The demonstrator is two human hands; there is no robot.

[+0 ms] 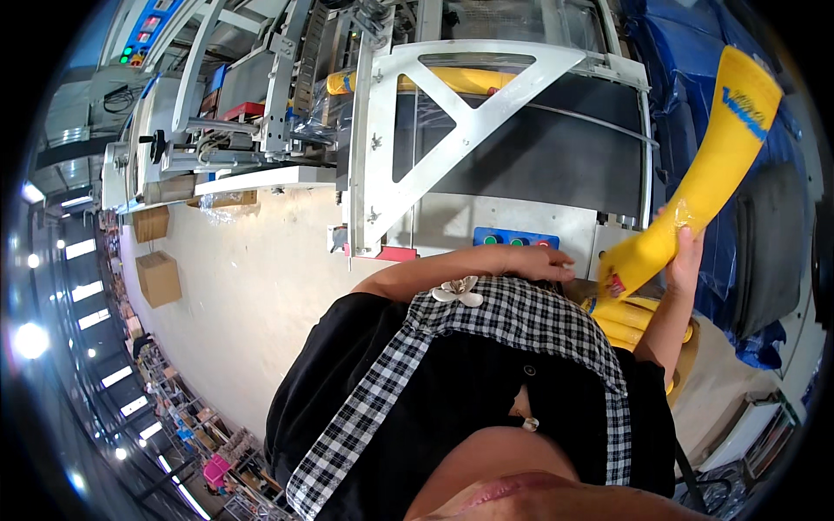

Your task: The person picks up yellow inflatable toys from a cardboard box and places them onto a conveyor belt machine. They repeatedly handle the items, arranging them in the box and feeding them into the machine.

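Note:
My right hand (685,260) is closed around a long yellow curved tube-like thing (695,189) with blue lettering at its wide upper end and a small red print at its lower end. It is held tilted, its top toward the far right. My left hand (543,262) is in front of my apron, beside a blue button panel (483,234), fingers apart and nothing visible in it. Several like yellow pieces (627,323) lie below, between my hands. Another yellow piece (460,81) lies across the machine behind the white bracket.
A white triangular metal bracket (379,130) stands over a dark conveyor belt (556,156). Blue plastic-wrapped stacks (669,61) line the right side. Cardboard boxes (158,278) stand on the floor at left. More metal machine framing (282,78) is at the far left.

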